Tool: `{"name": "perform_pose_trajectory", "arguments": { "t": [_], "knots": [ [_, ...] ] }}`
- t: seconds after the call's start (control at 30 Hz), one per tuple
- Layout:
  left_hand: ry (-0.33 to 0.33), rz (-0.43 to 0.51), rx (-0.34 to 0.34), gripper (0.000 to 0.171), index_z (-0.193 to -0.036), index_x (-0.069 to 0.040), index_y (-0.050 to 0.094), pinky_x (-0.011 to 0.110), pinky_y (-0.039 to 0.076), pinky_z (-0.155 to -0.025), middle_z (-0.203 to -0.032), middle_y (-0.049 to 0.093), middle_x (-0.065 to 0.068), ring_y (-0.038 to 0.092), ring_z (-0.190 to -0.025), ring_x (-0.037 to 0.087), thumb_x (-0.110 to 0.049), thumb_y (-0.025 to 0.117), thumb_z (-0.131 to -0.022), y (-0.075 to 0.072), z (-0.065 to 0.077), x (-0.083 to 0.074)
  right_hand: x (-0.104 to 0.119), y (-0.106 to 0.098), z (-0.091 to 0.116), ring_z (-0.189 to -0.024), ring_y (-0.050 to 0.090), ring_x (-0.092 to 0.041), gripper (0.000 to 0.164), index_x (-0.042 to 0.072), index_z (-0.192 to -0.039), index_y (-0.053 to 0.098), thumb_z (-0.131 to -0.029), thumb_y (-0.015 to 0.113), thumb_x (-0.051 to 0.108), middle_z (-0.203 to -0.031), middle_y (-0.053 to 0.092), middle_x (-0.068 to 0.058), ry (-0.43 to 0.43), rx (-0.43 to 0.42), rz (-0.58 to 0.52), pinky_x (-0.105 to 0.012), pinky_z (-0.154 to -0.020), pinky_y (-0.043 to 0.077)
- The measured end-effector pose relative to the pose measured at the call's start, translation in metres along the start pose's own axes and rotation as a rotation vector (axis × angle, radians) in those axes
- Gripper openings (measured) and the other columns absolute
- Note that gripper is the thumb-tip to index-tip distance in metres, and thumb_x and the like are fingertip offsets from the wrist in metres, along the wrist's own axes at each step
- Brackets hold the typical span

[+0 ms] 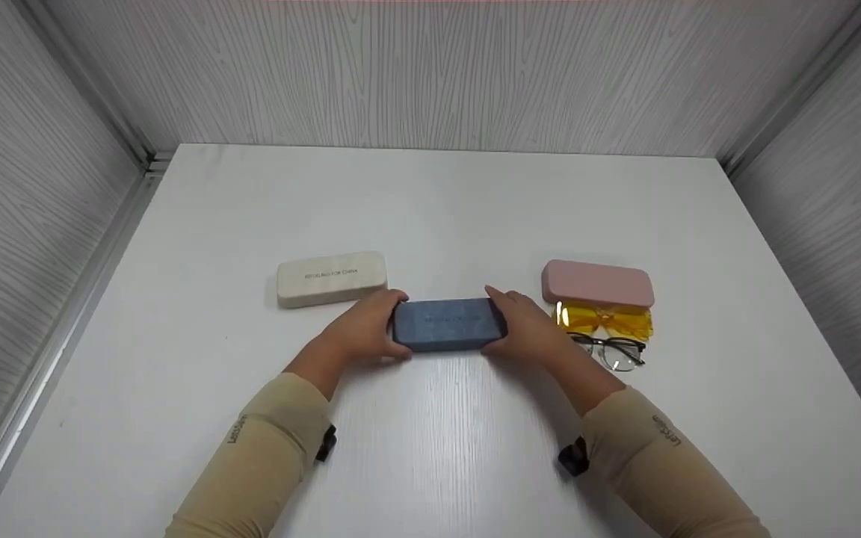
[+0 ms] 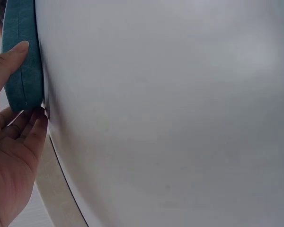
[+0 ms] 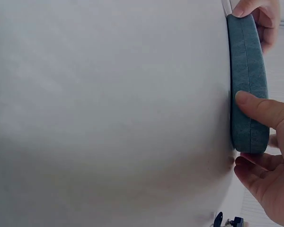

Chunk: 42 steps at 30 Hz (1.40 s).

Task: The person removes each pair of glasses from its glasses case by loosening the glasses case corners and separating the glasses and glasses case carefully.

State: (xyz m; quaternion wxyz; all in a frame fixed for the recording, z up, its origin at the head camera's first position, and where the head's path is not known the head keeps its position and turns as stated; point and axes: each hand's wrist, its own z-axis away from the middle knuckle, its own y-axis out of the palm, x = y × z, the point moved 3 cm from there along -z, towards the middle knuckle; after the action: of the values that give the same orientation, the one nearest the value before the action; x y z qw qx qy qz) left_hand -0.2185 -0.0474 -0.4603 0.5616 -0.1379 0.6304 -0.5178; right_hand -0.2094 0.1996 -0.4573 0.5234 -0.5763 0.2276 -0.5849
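A blue glasses case (image 1: 449,326), its lid closed, lies on the white table between both hands. My left hand (image 1: 365,325) grips its left end, with the thumb on the near side, as the left wrist view shows on the teal-looking case (image 2: 22,71). At the other end my right hand (image 1: 526,329) grips it the same way. In the right wrist view the right thumb (image 3: 255,108) presses the long side of the case (image 3: 246,61), across its seam, and the other fingers curl around the end.
A cream glasses case (image 1: 332,279) with printed lettering lies just beyond the left hand. To the right sit a pink glasses case (image 1: 599,284), yellow-tinted glasses (image 1: 606,320) and black-framed clear glasses (image 1: 621,353), close by the right wrist. Grey wood-grain walls (image 1: 430,75) surround the table (image 1: 430,202).
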Motion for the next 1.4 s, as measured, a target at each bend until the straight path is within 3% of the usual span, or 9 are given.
{"name": "perform_pose_trajectory", "arguments": {
  "t": [0.2,0.4,0.6,0.77,0.93,1.4],
  "knots": [
    [0.022,-0.017,0.000,0.071,-0.119,-0.007,0.047,0.034,0.038,-0.093,-0.109,0.049,0.004,0.046,-0.099,0.018,-0.034,0.082,-0.064,-0.001,-0.003,0.000,-0.002,0.000,-0.002,-0.124,0.039,-0.027,0.087,0.006,-0.140,0.034,-0.069,0.078,0.031,-0.135,0.043,-0.013,0.012,-0.025,0.001,-0.042,-0.105,0.029],
    [-0.005,-0.036,0.007,0.069,-0.118,-0.008,0.051,0.034,0.039,-0.091,-0.105,0.051,0.003,0.048,-0.096,0.018,-0.033,0.083,-0.062,-0.003,-0.006,-0.003,-0.003,-0.002,-0.003,-0.119,0.043,-0.026,0.084,0.007,-0.137,0.039,-0.068,0.079,0.031,-0.131,0.047,-0.012,0.024,-0.038,-0.021,-0.042,-0.103,0.032],
    [-0.074,-0.022,0.010,0.072,-0.122,-0.008,0.049,0.035,0.037,-0.095,-0.113,0.052,0.005,0.048,-0.104,0.019,-0.031,0.083,-0.063,-0.006,-0.012,-0.009,-0.007,-0.009,-0.004,-0.121,0.041,-0.026,0.087,0.009,-0.140,0.036,-0.068,0.079,0.034,-0.134,0.044,-0.012,0.035,-0.047,-0.055,-0.043,-0.104,0.030],
    [-0.129,-0.025,-0.009,0.077,-0.130,-0.006,0.043,0.036,0.033,-0.101,-0.125,0.049,0.009,0.045,-0.116,0.022,-0.029,0.081,-0.067,-0.011,-0.021,-0.019,-0.012,-0.020,-0.007,-0.124,0.037,-0.025,0.090,0.013,-0.142,0.032,-0.068,0.080,0.035,-0.138,0.040,-0.009,0.092,-0.054,-0.103,-0.043,-0.105,0.028],
    [-0.177,-0.030,-0.038,0.082,-0.137,-0.006,0.036,0.036,0.029,-0.105,-0.135,0.043,0.010,0.039,-0.125,0.024,-0.026,0.079,-0.070,-0.016,-0.032,-0.027,-0.014,-0.034,-0.011,-0.125,0.037,-0.028,0.088,0.008,-0.143,0.029,-0.073,0.077,0.030,-0.139,0.038,-0.014,0.069,-0.064,-0.071,-0.044,-0.103,0.031],
    [-0.205,-0.013,-0.109,0.082,-0.142,-0.006,0.030,0.034,0.026,-0.107,-0.138,0.040,0.012,0.037,-0.127,0.024,-0.020,0.075,-0.074,-0.028,-0.064,-0.033,-0.022,-0.051,-0.037,-0.130,0.031,-0.027,0.085,0.008,-0.143,0.028,-0.073,0.075,0.021,-0.143,0.033,-0.011,0.150,-0.118,-0.163,-0.042,-0.107,0.025]
  ]
}}
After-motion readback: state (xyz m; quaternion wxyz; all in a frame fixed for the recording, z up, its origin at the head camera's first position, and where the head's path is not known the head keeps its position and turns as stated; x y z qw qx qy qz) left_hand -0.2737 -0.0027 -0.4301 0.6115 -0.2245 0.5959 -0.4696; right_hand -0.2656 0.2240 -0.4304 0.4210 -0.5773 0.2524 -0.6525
